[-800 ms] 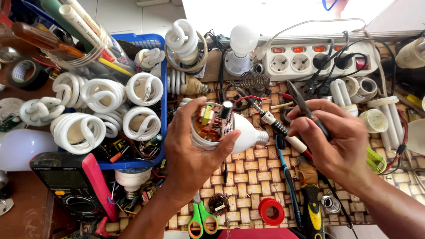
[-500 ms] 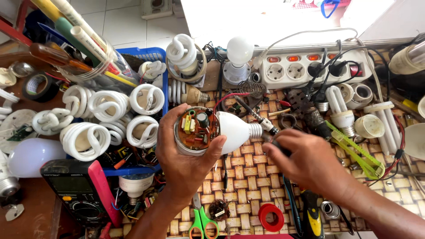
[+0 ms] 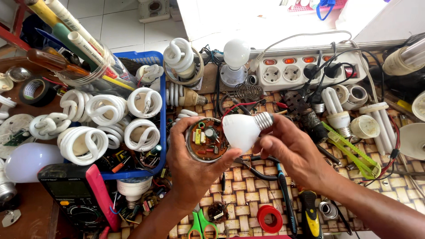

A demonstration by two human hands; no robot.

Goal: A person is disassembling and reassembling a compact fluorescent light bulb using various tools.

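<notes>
1. Lying roughly level, the bulb (image 3: 241,129) has its long axis running left to right, tilted slightly so the metal screw cap points right and a little up, toward the power strip (image 3: 310,68).
2. Its wide end faces left and is open: a round circuit board (image 3: 206,139) shows there, brown, with a yellow block, a dark cylinder and red wires, ringed by a metal rim.
3. The bulb's body is a smooth white cone narrowing to the ribbed silver cap.
4. The left hand (image 3: 195,170) is closed around the wide end from below, thumb up along the white cone, fingers curled behind the board's rim.
5. The right hand (image 3: 294,152) is closed on the narrow end, fingertips pinching just beside the screw cap.
6. The bulb is held above the woven worktop (image 3: 248,199), below the power strip and just right of the blue basket (image 3: 161,110) of spiral lamps.
7. Below the power strip, farther down than the hands, lie green scissors (image 3: 199,223), a red tape roll (image 3: 270,217) and a yellow-handled tool (image 3: 310,219).
</notes>
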